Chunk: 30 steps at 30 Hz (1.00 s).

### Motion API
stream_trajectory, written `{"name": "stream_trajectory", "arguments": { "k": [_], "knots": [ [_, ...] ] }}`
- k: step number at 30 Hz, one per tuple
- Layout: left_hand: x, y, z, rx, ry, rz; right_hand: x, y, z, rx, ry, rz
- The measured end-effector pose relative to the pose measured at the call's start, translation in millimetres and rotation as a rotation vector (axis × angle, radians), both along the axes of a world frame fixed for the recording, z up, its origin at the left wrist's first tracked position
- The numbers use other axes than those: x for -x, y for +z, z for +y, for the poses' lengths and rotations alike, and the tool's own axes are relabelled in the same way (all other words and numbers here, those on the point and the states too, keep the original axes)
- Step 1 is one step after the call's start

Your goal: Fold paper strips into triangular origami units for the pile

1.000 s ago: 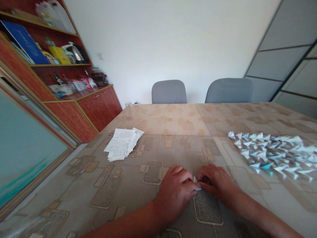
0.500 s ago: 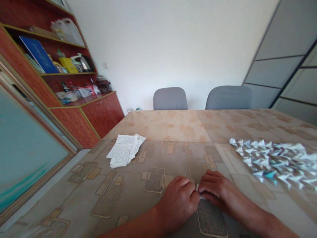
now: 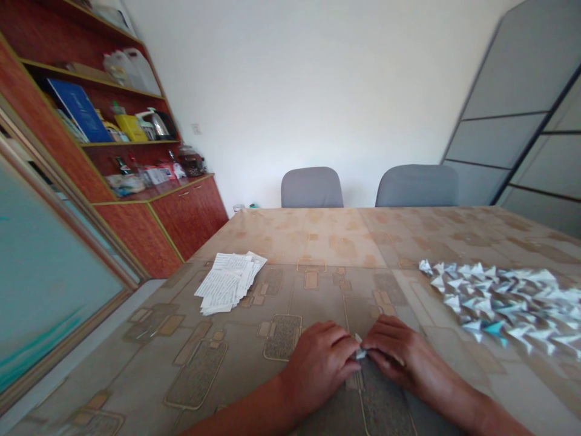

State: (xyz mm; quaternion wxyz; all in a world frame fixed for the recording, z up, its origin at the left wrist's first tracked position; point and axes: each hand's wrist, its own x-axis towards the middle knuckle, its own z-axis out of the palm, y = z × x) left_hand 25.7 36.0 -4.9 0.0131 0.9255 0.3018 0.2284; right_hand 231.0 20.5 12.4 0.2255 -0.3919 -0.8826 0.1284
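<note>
Between my two hands, just above the patterned table, is a small folded piece of paper [image 3: 360, 352], mostly covered by fingers. My left hand [image 3: 318, 360] pinches it from the left, thumb and fingertips closed. From the right, my right hand [image 3: 399, 348] grips it between thumb and fingers. To the right on the table lie rows of folded white paper pieces [image 3: 485, 303], one of them partly turquoise. A fanned stack of printed paper slips [image 3: 229, 283] rests on the left part of the table.
The table [image 3: 290, 233] has a patterned cover. Two grey chairs [image 3: 312, 188] stand at its far edge before a white wall. At the left is a red-brown cabinet [image 3: 181, 212] with bottles, a kettle and a blue folder on its shelves.
Both hands have shifted slightly and opened a small gap, so more of the folded paper shows between the fingertips. The whole view has tipped up a little.
</note>
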Motion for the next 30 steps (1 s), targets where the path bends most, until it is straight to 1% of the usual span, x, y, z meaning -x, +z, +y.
{"name": "stream_trajectory", "arguments": {
  "k": [3, 5, 7, 9, 12, 15, 18, 21, 25, 28, 30],
  "knots": [
    [0, 2.8, -2, -0.011, 0.022, -0.036, 1, -3.5, 1, 0.094, -0.111, 0.151],
    [0, 3.2, -4, -0.024, 0.028, -0.097, 4, -4.5, 0, 0.174, -0.181, 0.233],
    [-1, 3.1, -5, -0.008, 0.022, -0.195, 8, -2.3, -3, 0.236, -0.205, 0.278],
    [-1, 3.7, -6, 0.084, 0.039, -0.314, 12, 3.3, -7, 0.236, -0.186, 0.283],
    [-2, 6.5, -8, 0.33, 0.098, -0.478, 15, 12.1, -13, 0.15, -0.117, 0.232],
    [-4, 9.0, -10, 0.514, 0.138, -0.549, 17, 14.2, -16, 0.103, -0.097, 0.193],
    [-5, 9.4, -11, 0.597, 0.142, -0.569, 18, 11.0, -16, 0.108, -0.109, 0.169],
    [-3, 9.2, -10, 0.612, 0.105, -0.581, 17, 8.3, -14, 0.14, -0.156, 0.168],
    [2, 9.7, -10, 0.542, 0.079, -0.557, 15, 8.3, -13, 0.201, -0.203, 0.185],
    [3, 9.6, -11, 0.516, 0.096, -0.543, 16, 10.0, -14, 0.192, -0.183, 0.201],
    [3, 9.2, -12, 0.559, 0.112, -0.544, 18, 11.1, -15, 0.176, -0.15, 0.209]
  ]
}}
